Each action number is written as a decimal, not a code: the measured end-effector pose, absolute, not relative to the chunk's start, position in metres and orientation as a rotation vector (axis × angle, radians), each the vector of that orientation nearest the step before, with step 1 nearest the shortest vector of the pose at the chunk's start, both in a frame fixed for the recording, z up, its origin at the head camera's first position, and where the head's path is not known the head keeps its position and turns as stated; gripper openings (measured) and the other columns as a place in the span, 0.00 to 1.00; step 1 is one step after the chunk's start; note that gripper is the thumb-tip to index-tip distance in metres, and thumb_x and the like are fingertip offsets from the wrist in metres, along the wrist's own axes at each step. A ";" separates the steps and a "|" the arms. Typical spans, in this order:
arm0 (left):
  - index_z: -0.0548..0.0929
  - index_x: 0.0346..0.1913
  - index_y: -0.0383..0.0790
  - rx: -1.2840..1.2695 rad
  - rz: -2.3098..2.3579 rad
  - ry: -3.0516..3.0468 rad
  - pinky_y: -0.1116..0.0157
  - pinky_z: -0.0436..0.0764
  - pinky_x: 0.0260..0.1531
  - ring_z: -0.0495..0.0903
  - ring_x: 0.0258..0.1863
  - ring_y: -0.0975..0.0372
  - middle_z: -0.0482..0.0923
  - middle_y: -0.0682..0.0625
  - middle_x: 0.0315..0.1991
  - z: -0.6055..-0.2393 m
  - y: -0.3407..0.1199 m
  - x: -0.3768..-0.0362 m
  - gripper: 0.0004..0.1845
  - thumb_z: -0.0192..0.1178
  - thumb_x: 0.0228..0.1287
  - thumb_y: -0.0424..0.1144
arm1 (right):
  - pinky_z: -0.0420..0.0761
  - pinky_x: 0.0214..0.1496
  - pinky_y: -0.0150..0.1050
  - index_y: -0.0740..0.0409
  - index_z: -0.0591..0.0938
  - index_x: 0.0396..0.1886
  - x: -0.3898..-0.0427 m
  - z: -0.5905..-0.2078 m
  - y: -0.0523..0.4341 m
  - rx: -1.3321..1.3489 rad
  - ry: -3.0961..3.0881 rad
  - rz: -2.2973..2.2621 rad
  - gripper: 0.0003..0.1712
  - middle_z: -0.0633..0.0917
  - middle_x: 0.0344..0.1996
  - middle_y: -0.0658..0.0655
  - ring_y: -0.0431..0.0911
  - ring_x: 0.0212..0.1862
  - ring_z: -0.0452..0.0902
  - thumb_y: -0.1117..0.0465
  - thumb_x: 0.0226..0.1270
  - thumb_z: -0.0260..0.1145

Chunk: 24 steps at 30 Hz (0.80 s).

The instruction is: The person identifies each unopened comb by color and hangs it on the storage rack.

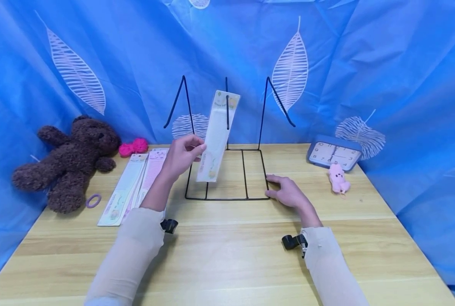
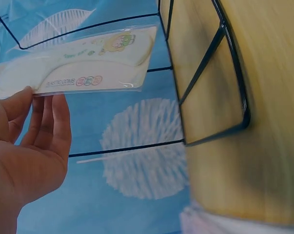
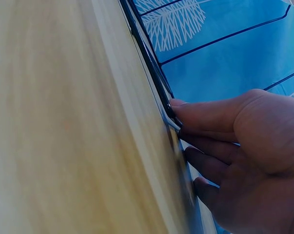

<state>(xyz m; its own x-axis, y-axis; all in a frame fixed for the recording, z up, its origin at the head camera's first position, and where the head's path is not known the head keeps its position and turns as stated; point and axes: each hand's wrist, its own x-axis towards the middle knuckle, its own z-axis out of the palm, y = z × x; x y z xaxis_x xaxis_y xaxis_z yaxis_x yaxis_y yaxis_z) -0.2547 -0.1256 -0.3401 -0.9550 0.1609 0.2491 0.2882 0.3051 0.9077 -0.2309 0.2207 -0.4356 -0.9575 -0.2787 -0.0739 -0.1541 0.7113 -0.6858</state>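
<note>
My left hand (image 1: 184, 156) pinches the left edge of a flat comb in clear packaging (image 1: 216, 140), between thumb and fingers. The packet is upright and slightly tilted, its printed card showing in the left wrist view. It is at the middle hook (image 1: 227, 112) of a black wire display rack (image 1: 244, 174), and the hook's end shows in front of its upper part. My right hand (image 1: 288, 193) holds the rack's front right base corner; in the right wrist view the thumb (image 3: 200, 114) is at the wire, with the fingers beside it.
More packaged combs (image 1: 125, 189) lie fanned at the left, partly behind my left forearm. Around them are a brown teddy bear (image 1: 78, 161), a pink bow (image 1: 133, 147) and a purple ring (image 1: 93, 201). A blue clock (image 1: 334, 152) and a pink plush toy (image 1: 338, 178) stand at the right.
</note>
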 end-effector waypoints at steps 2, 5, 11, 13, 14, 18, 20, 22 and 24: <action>0.83 0.49 0.32 -0.409 -1.809 -2.419 0.52 0.86 0.42 0.82 0.43 0.53 0.84 0.40 0.47 -0.344 -0.123 -0.260 0.10 0.62 0.74 0.36 | 0.55 0.74 0.61 0.64 0.71 0.71 -0.231 -0.436 0.222 -0.351 2.747 -1.075 0.32 0.68 0.72 0.69 0.66 0.74 0.57 0.61 0.71 0.67; 0.82 0.51 0.32 -0.372 -1.897 -2.384 0.51 0.85 0.44 0.82 0.45 0.53 0.83 0.40 0.48 -0.349 -0.119 -0.266 0.11 0.62 0.74 0.36 | 0.55 0.74 0.61 0.64 0.72 0.71 -0.231 -0.437 0.223 -0.359 2.752 -1.074 0.32 0.69 0.71 0.68 0.66 0.74 0.58 0.60 0.71 0.68; 0.83 0.51 0.36 -0.255 -1.962 -2.372 0.52 0.84 0.47 0.80 0.48 0.54 0.82 0.43 0.48 -0.350 -0.111 -0.276 0.11 0.62 0.74 0.39 | 0.55 0.74 0.60 0.63 0.72 0.71 -0.231 -0.435 0.222 -0.361 2.742 -1.095 0.32 0.69 0.71 0.68 0.65 0.74 0.58 0.61 0.69 0.69; 0.83 0.51 0.36 -0.229 -1.980 -2.369 0.52 0.84 0.49 0.80 0.49 0.54 0.82 0.43 0.49 -0.350 -0.110 -0.280 0.11 0.62 0.74 0.39 | 0.55 0.75 0.60 0.64 0.73 0.71 -0.232 -0.434 0.222 -0.368 2.743 -1.093 0.33 0.69 0.71 0.68 0.65 0.74 0.58 0.61 0.69 0.69; 0.83 0.51 0.36 -0.216 -1.994 -2.365 0.51 0.83 0.50 0.80 0.50 0.54 0.82 0.43 0.49 -0.349 -0.110 -0.282 0.11 0.62 0.74 0.39 | 0.55 0.75 0.59 0.64 0.73 0.71 -0.232 -0.434 0.222 -0.374 2.743 -1.091 0.33 0.69 0.71 0.68 0.65 0.74 0.59 0.61 0.69 0.69; 0.82 0.50 0.36 -0.203 -2.025 -2.361 0.50 0.83 0.51 0.80 0.50 0.53 0.81 0.43 0.50 -0.348 -0.108 -0.291 0.10 0.62 0.74 0.38 | 0.55 0.75 0.59 0.64 0.72 0.71 -0.233 -0.433 0.222 -0.385 2.739 -1.074 0.33 0.68 0.71 0.69 0.65 0.74 0.58 0.61 0.69 0.69; 0.82 0.50 0.36 -0.197 -2.032 -2.363 0.51 0.83 0.50 0.80 0.49 0.53 0.81 0.43 0.49 -0.347 -0.106 -0.294 0.09 0.61 0.74 0.37 | 0.55 0.75 0.60 0.64 0.71 0.72 -0.233 -0.433 0.223 -0.391 2.732 -1.060 0.33 0.68 0.72 0.69 0.65 0.74 0.57 0.60 0.70 0.69; 0.82 0.49 0.36 -0.196 -2.031 -2.363 0.51 0.83 0.50 0.79 0.48 0.54 0.80 0.43 0.49 -0.347 -0.104 -0.297 0.08 0.61 0.74 0.37 | 0.54 0.75 0.60 0.64 0.70 0.73 -0.233 -0.434 0.224 -0.397 2.725 -1.046 0.34 0.67 0.73 0.68 0.65 0.75 0.57 0.59 0.71 0.68; 0.82 0.49 0.36 -0.191 -2.036 -2.357 0.51 0.83 0.50 0.79 0.46 0.54 0.80 0.43 0.48 -0.346 -0.103 -0.298 0.08 0.61 0.74 0.37 | 0.54 0.75 0.60 0.63 0.69 0.74 -0.233 -0.434 0.224 -0.401 2.715 -1.034 0.34 0.66 0.73 0.68 0.65 0.75 0.56 0.59 0.71 0.68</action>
